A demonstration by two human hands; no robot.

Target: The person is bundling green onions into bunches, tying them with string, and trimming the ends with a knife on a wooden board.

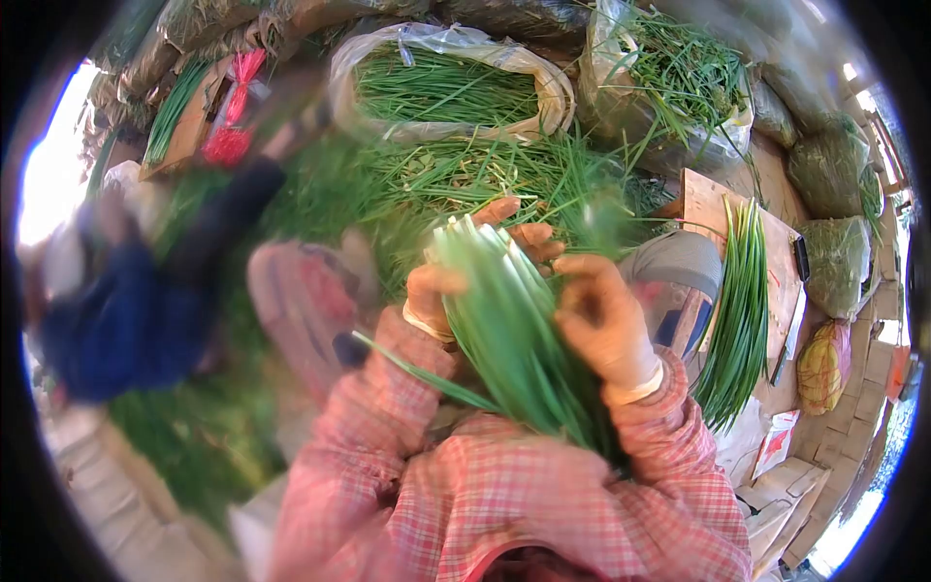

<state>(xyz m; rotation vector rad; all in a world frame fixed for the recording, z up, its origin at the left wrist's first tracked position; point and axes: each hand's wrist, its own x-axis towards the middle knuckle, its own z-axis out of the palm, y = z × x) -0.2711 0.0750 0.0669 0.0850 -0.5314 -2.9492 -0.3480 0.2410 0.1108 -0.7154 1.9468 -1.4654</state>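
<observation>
A pink checked shirt [524, 480] fills the near edge, its sleeves reaching forward. Over the lap is the bunch [529, 320] of long green stalks, pale ends pointing away, leaves trailing back to the shirt. The left grip [433, 296] is closed round it below the pale ends, thumb on the near side, fingertips showing beyond. The right grip [613, 335] is half curled at the bunch's right edge; whether it pinches any stalks I cannot tell. One stray stalk [427, 373] sticks out leftward.

The step in hand seems to be gathering and evening the bunch. The next move, I judge, calls for a firm left hold while the right tidies, as the stalks look slippery and apt to splay.

To the right, a second bundle [737, 310] lies on a board [766, 257], with a dark handle [801, 259] at the board's edge. A red-and-white packet [776, 443] carries print too small to read; no brand or label is legible. At left, blurred, is another person [126, 315] in blue.

Farther off are a loose heap [456, 175], an open bag [341, 92] of stalks, an overfull bag [606, 97] beside it, and pink ties [231, 116] at far left
</observation>
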